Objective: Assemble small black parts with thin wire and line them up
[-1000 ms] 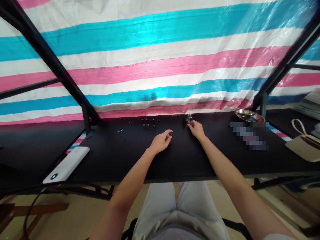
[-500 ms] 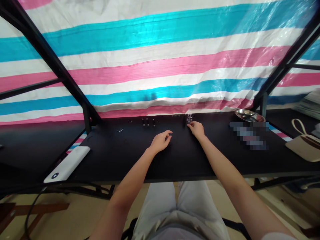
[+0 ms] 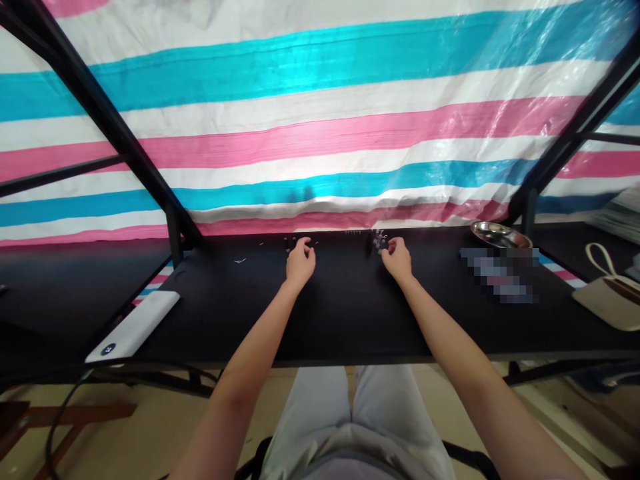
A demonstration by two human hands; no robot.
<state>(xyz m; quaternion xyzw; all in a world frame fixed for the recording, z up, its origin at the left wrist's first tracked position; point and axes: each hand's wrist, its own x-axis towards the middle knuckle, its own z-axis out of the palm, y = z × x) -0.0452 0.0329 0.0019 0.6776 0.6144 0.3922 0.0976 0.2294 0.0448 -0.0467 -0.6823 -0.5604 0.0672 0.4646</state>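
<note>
Left hand (image 3: 301, 262) now moved up beside small black sticks (image 3: 287, 245), so close enough to touch. Right hand (image 3: 398, 260) near little pale bits (image 3: 379, 241), fingers bent. Cannot tell about either hold.

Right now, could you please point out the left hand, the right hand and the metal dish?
Left hand (image 3: 301, 265), head view: back of the hand.
Right hand (image 3: 399, 262), head view: back of the hand.
Metal dish (image 3: 496, 233), head view: bare inside.

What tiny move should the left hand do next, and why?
Maybe gently close the left hand's thumb and finger around one of the small dark pieces, because the hand is right beside them with its fingers curled. I can't tell whether it touches one.
</note>
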